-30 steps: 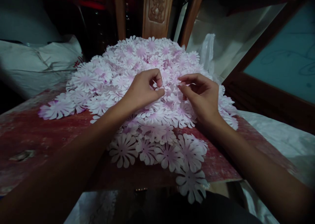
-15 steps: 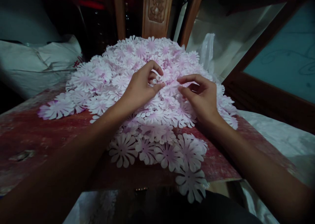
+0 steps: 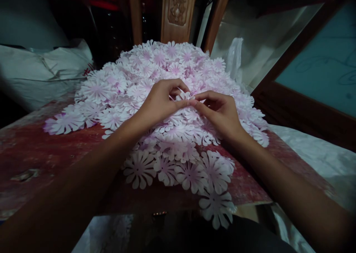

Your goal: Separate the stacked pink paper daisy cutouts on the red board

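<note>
Over a big heap of white and pale-purple artificial flower petals (image 3: 97, 91), my two hands meet fingertip to fingertip. A small white artificial flower piece (image 3: 183, 95) shows between them, its petals poking up past the thumbs. My left hand (image 3: 164, 99) is closed in a pinch on this piece. From the other side, my right hand (image 3: 218, 110) pinches at its edge, thumb and forefinger tips against the left thumb. The exact grip point is hidden behind the fingertips.
The heap lies on a worn red wooden seat (image 3: 75, 145), some flowers hanging over its front edge. A carved wooden chair back (image 3: 178, 8) rises behind. White sacks (image 3: 44, 75) stand left, a clear plastic bag (image 3: 234, 58) at back right, a wood-framed panel (image 3: 319, 60) further right.
My right hand has moved left and closed its fingers at the flower piece. My left hand has lowered slightly and shifted right, so the fingertips of both now touch.
</note>
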{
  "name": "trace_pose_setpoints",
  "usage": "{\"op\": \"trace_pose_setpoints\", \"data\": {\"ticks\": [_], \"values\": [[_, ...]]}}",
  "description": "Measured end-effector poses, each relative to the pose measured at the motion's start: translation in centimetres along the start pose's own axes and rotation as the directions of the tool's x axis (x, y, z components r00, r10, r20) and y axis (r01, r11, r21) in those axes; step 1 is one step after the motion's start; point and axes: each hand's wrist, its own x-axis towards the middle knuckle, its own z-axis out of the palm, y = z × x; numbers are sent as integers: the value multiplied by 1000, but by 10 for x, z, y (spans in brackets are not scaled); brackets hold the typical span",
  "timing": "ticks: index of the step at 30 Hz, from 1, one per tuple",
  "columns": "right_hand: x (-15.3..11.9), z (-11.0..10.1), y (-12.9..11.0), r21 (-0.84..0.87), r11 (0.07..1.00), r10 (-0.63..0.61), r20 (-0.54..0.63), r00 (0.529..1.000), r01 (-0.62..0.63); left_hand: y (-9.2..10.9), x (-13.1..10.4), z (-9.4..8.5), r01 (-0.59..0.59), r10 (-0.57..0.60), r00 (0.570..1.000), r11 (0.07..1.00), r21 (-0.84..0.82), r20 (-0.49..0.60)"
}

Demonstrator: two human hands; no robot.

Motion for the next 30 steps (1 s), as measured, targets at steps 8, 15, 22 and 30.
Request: {"op": "trace_pose_setpoints", "data": {"ticks": [8,15,22,30], "values": [[2,-1,0,29,999,-12,-61,998,14,5,-2,0,-17,16,998,1000,25,62],[4,-2,-1,48,998,-35,-90,995,40,9,-3,-1,-46,47,995,999,-17,88],[3,-1,-1,49,998,-31,-88,996,35,7,-3,-1,-33,34,994,999,-16,103],[2,-2,-4,41,999,-23,-77,997,27,6,-3,-1,-28,28,997,1000,2,77]]}}
